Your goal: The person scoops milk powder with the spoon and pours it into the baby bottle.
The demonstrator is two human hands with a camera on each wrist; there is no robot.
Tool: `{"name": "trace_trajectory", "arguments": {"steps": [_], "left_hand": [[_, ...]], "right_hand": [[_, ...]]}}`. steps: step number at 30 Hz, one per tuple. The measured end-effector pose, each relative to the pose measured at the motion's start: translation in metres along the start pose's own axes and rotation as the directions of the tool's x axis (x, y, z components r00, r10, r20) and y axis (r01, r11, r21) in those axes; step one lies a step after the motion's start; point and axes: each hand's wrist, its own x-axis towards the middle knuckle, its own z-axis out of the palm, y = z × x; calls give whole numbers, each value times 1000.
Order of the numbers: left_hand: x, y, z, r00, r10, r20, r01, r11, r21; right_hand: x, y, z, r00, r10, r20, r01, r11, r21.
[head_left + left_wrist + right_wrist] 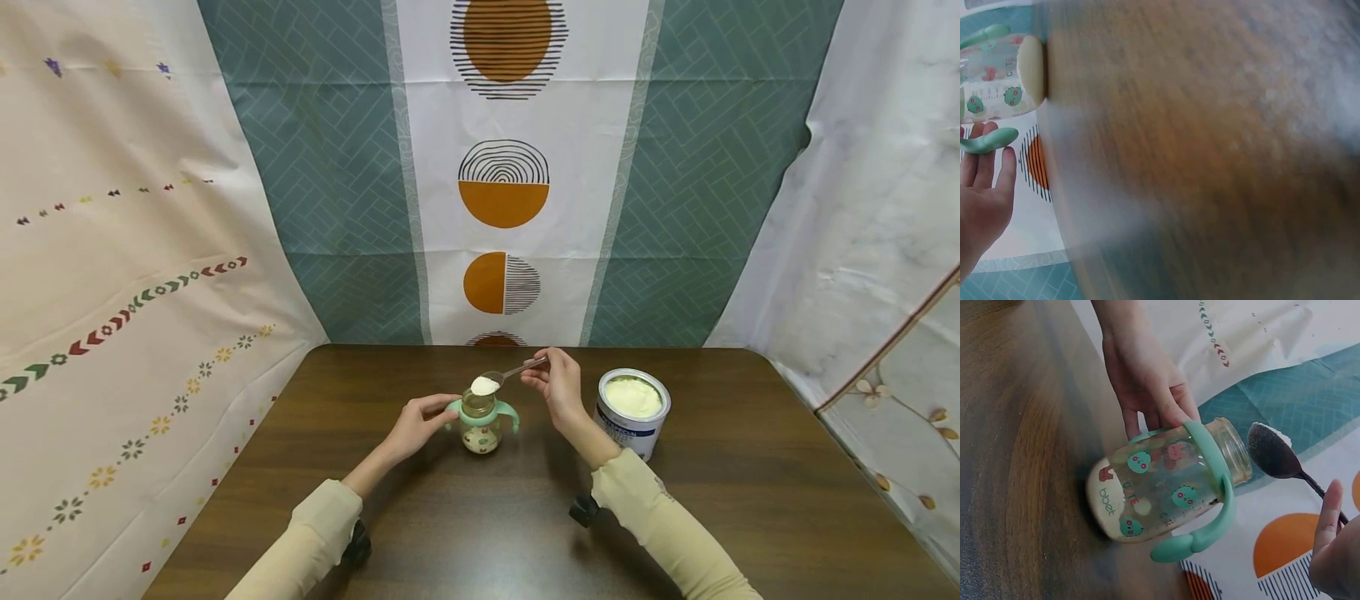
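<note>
A clear baby bottle [480,439] with green handles stands upright on the table, some pale powder at its bottom. My left hand [415,427] grips one side handle [991,141], its fingers around it and its thumb by the collar in the right wrist view. From the right, my right hand [561,388] pinches the long handle of a spoon [1274,454]. The spoon's bowl is heaped with white powder [484,386] and hovers right at the bottle's open mouth [1233,450].
An open can [628,425] of pale powder stands on the brown wooden table [480,533], to the right beyond my right forearm. Patterned cloths [330,167] hang behind the table and along both sides.
</note>
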Motion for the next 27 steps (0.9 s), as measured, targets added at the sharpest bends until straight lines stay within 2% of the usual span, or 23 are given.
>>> {"name": "trace_trajectory", "arguments": {"steps": [5,9,13,16,19,22,25,27], "left_hand": [[0,1,-1,1000,-4,13,5,1000,-20],[1,1,-1,1000,-5,15,6,1000,-16],[2,0,-1,1000,4,4,-4,1000,-9],[2,-1,-1,1000,15,0,-15,1000,-9],[1,-1,-1,1000,24,-1,-24,1000,-10],[1,0,0,1000,21,-1,-21,1000,-11],[0,0,0,1000,7,1,-7,1000,-7],[0,0,0,1000,-3,4,3,1000,0]], "right_hand": [[-2,1,3,999,-23,25,24,999,-43],[-4,3,5,995,-72,62,78,992,-98],[-7,4,8,985,-132,109,149,976,-160],[-12,-2,10,973,-172,155,204,952,-227],[-21,-12,15,953,-216,214,276,908,-314],[-30,-21,20,923,-268,276,363,843,-397],[-34,-21,21,885,-314,344,448,779,-440],[-31,-14,20,863,-336,377,488,747,-451]]}}
